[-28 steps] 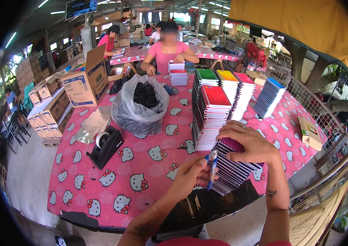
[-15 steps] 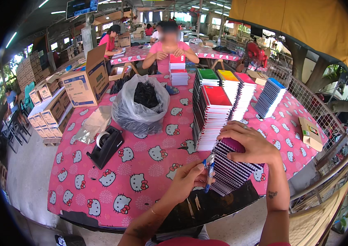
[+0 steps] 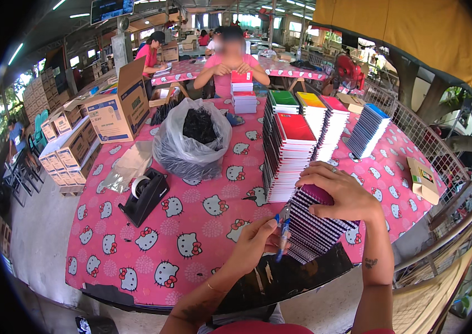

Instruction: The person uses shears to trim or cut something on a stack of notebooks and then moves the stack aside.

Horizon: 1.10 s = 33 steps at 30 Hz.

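Note:
My left hand (image 3: 257, 241) is closed around a pair of blue-handled pliers (image 3: 284, 229). The jaws reach the left corner of a stack of spiral-bound notebooks (image 3: 316, 228), whose dark coils face me in rows. On top of that stack is a purple cover (image 3: 318, 194), and my right hand (image 3: 339, 192) grips it with thumb and fingers apart across the upper end. Right behind it rises a tall stack of red notebooks (image 3: 296, 129), close to my right fingers.
Left of centre are a plastic bag of black coils (image 3: 191, 161), a tape dispenser (image 3: 144, 197) and an open carton (image 3: 118, 111). Stacks of green (image 3: 282, 99), yellow (image 3: 310, 101) and blue notebooks (image 3: 370, 131) stand behind. Across the table (image 3: 191, 267), a person (image 3: 230, 69) handles red notebooks.
Both hands hold nearly the same place on the notebooks. The pliers' handles have shifted slightly, and the whole view has tilted a little.

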{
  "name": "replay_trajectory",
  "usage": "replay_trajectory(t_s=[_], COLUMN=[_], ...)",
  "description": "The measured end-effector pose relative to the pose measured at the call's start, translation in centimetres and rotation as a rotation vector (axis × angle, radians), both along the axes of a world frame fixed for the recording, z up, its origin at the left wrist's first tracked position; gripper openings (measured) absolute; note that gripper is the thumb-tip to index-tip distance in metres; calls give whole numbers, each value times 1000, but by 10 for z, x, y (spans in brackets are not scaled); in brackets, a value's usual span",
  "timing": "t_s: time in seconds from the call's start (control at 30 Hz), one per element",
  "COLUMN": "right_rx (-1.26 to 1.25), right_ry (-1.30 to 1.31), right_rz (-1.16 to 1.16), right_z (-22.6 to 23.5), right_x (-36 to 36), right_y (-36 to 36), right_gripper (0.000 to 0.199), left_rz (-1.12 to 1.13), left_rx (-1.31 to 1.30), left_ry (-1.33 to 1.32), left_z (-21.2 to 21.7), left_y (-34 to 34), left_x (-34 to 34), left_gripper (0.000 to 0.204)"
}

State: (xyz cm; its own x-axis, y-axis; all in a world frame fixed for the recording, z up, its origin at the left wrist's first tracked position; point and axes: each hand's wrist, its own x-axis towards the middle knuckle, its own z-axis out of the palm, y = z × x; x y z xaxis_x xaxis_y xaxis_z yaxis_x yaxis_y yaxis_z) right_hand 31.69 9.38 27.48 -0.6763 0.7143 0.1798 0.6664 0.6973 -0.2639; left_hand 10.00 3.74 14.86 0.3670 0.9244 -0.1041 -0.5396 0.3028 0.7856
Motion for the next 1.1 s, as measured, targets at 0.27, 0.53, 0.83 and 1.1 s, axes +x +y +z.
replay_trajectory(t_s=[0.27, 0.53, 0.83, 1.1], right_rx=[5, -3, 1, 10], right_ry=[-7, -13, -11, -26], right_rz=[-4, -3, -15, -14], right_z=[1, -1, 0, -2], right_x=[0, -1, -1, -1], right_y=[-1, 0, -1, 1], right_gripper=[54, 57, 51, 57], left_rz=[168, -3, 126, -30], left_rx=[453, 221, 380, 46], left_ry=[490, 263, 425, 108], left_z=[-6, -14, -12, -13], left_y=[-2, 6, 7, 2], left_x=[-3, -5, -5, -5], left_gripper=[36, 40, 40, 39])
